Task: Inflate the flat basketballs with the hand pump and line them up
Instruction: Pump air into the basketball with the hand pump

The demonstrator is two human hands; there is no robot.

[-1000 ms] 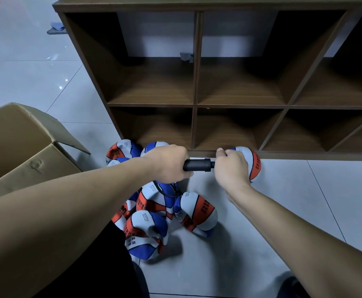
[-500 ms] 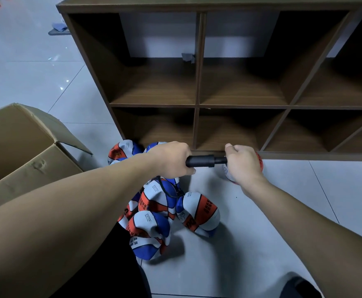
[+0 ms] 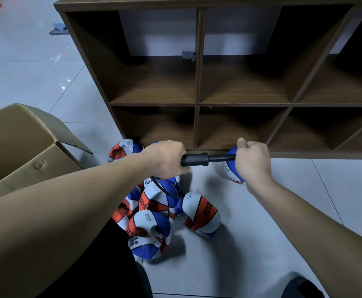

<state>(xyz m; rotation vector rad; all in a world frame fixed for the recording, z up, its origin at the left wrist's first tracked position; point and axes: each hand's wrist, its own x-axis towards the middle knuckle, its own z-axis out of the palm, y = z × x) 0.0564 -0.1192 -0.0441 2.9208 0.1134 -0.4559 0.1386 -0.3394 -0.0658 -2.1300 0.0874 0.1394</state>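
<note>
Shelf unit (image 3: 197, 104): our landmark.
Cardboard box (image 3: 25, 151): left of it.
Flat basketballs (image 3: 163, 207): on floor before it.
Pump (image 3: 206, 159): above these.

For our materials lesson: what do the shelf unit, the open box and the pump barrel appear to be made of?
Shelf unit: probably wood-grain laminate board; brown streaked grain, thin flat panels, matt.
Open box: corrugated cardboard; tan, creased, dented flaps.
Pump barrel: likely black plastic; smooth, dull sheen, moulded collar.
</note>
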